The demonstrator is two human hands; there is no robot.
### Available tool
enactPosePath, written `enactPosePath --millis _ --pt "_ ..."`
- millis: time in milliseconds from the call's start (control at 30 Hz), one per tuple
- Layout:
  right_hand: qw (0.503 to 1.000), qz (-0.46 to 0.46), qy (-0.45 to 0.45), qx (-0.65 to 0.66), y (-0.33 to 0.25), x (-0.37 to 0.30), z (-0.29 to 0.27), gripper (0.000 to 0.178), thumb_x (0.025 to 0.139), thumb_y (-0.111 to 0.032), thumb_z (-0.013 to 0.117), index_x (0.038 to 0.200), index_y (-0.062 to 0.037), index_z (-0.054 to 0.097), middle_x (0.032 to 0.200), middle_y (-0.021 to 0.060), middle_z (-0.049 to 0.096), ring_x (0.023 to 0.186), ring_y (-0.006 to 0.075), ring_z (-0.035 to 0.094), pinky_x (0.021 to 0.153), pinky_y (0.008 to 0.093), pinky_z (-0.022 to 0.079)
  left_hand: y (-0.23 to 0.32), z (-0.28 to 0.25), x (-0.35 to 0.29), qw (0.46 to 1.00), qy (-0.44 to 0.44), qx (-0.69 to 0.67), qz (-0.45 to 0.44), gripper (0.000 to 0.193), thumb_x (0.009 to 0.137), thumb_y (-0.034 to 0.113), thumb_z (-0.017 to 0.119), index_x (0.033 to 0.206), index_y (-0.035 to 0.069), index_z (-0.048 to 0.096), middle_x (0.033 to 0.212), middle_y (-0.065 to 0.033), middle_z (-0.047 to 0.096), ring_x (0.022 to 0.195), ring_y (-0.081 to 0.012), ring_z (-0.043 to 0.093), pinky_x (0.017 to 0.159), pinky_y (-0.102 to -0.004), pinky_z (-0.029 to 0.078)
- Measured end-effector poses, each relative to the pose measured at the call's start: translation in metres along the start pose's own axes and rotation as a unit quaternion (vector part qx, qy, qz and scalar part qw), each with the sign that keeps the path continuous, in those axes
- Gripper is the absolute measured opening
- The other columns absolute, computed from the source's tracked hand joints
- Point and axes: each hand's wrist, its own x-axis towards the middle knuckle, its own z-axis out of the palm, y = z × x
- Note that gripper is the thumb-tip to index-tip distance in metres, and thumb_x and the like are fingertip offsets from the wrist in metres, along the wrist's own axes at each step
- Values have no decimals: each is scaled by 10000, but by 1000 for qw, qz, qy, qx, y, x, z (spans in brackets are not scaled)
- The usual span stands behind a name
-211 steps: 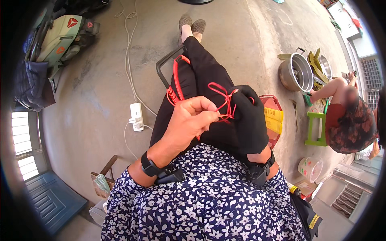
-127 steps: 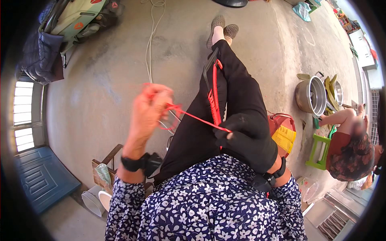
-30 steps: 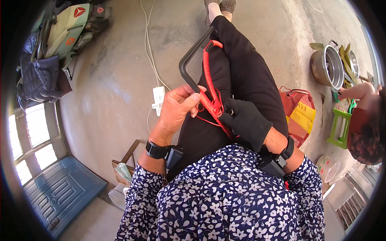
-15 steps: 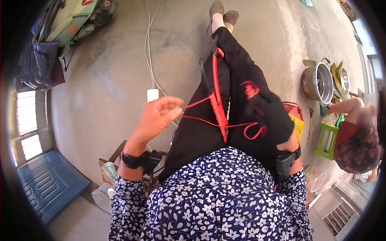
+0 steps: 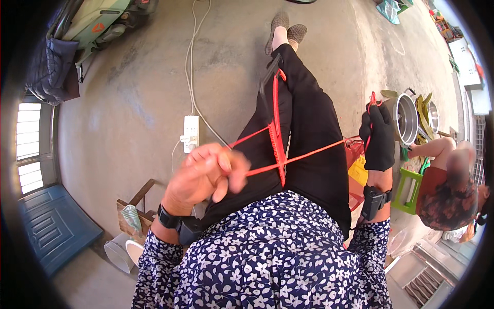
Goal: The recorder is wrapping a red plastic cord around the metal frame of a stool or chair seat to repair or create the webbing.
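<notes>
A narrow red woven or knotted strip (image 5: pixel 278 147) lies along my lap, stretched on a thin black rod or frame (image 5: pixel 264 91) that reaches toward my knees. My bare left hand (image 5: pixel 203 172) is beside it, fingers curled and a little blurred, with red cord running from them to the strip. Out to the right, my right hand (image 5: pixel 380 138) wears a black glove and is closed around the red cord (image 5: pixel 316 151), a small red bunch showing above its fingers. Between strip and right hand the cord is taut.
A white power strip (image 5: pixel 191 133) with cables lies on the floor at left. A red and yellow bag (image 5: pixel 358 172) sits by my right thigh. Farther right are a metal pot (image 5: pixel 406 119), a green stool (image 5: pixel 408 191) and another person (image 5: pixel 450 180). A wooden stool (image 5: pixel 131 219) stands at my left.
My right hand has swung outward to the right, and the slack, looped cord is drawn straight. My left hand has moved slightly down and its fingers have curled further.
</notes>
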Motion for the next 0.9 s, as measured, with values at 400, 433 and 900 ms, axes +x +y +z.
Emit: enactPosePath --millis 400,433,900 --pt "917 -200 -220 -267 43 -19 125 149 812 -23 613 960 -18 628 830 140 677 764 225 674 671 314 511 -50 -51 86 981 169 90 -41 213 937 136 589 1134 61 619 997 -2 642 800 -83 607 603 -213 503" --pt "904 -173 -238 -310 44 -19 126 165 808 -25 609 971 -27 630 826 160 670 762 262 676 667 314 516 -54 -52 86 978 180 91 -48 213 937 136 589 1134 61 619 997 -2 642 800 -83 607 603 -213 503" --pt "953 -93 -285 -31 -14 -71 70 316 834 -78 589 1145 -21 596 1129 179 618 991 295 618 854 337 472 -17 -41 55 964 262 -19 32 194 963 203 533 1079 51 567 793 -4 552 659 -88 508 555 -244 432"
